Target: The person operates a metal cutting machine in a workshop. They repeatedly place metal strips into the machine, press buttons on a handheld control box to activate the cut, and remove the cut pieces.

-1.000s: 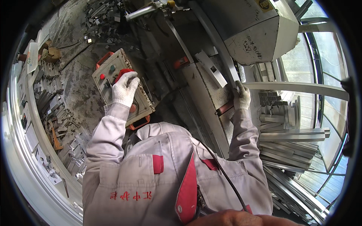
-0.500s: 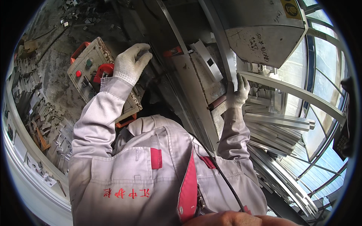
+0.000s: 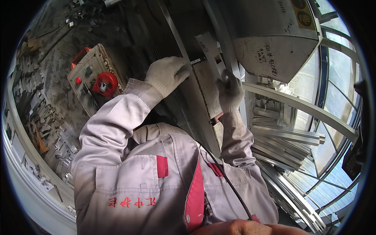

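Observation:
My gloved left hand [image 3: 166,76] reaches over a long metal rail with fingers curled and thumb bent in. A thin dark piece [image 3: 198,61] shows just past its fingertips; whatever lies inside the grip is hidden. My gloved right hand [image 3: 230,92] has thumb and fingers closed at the near end of a flat metal strip [image 3: 211,51] with a square hole, which slants away from me across the bench. To the left, a red tape measure [image 3: 105,84] rests on a worn control box [image 3: 91,74] with buttons.
A large grey metal housing [image 3: 260,55] stands at upper right, above a curved light bar [image 3: 301,100]. Stacked aluminium profiles [image 3: 286,137] lie on the right. Metal offcuts [image 3: 35,102] litter the floor at left. A dark red cylindrical part [image 3: 216,118] sits by my right wrist.
My left hand has moved right, from beside the control box to the rail, covering a red-orange object there. My right hand has moved left onto the strip, whose far end has swung away from me.

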The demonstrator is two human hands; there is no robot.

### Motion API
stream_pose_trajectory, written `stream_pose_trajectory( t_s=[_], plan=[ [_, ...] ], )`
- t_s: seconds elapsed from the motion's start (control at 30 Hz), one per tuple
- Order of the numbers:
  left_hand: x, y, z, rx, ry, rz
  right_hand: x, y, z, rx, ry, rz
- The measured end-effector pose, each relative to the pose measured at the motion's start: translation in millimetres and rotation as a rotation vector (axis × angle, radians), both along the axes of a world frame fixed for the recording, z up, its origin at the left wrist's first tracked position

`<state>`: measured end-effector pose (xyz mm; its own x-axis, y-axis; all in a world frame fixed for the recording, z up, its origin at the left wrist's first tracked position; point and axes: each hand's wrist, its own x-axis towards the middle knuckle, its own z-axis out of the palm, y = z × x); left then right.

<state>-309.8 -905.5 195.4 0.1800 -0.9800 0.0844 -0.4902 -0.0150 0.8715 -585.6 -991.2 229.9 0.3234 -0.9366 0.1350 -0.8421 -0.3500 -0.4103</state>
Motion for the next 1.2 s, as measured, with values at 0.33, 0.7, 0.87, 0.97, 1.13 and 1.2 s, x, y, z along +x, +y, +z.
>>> stream_pose_trajectory(
  t_s=[0.33,0.7,0.87,0.97,1.13,1.2],
  plan=[
    [44.6,-132.5,13.4,-0.084,-0.539,0.039,134.4,-124.4,-30.1,-0.343,-0.062,0.134],
    [76.1,-191.6,-5.2,-0.067,-0.742,0.058,188.5,-160.4,-54.3,-0.375,0.003,0.108],
    [67.9,-204.7,-18.2,-0.173,-0.672,0.206,187.6,-161.3,-47.6,-0.321,0.108,0.123],
    [62.6,-209.9,-21.0,-0.179,-0.67,0.248,185.3,-161.1,-42.6,-0.36,-0.003,0.152],
    [57.8,-214.5,-16.4,-0.141,-0.577,0.21,177.1,-161.8,-27.2,-0.317,0.063,0.212],
    [58.3,-214.2,-14.3,-0.166,-0.603,0.219,173.5,-161.2,-20.1,-0.333,0.136,0.241]
  ],
)
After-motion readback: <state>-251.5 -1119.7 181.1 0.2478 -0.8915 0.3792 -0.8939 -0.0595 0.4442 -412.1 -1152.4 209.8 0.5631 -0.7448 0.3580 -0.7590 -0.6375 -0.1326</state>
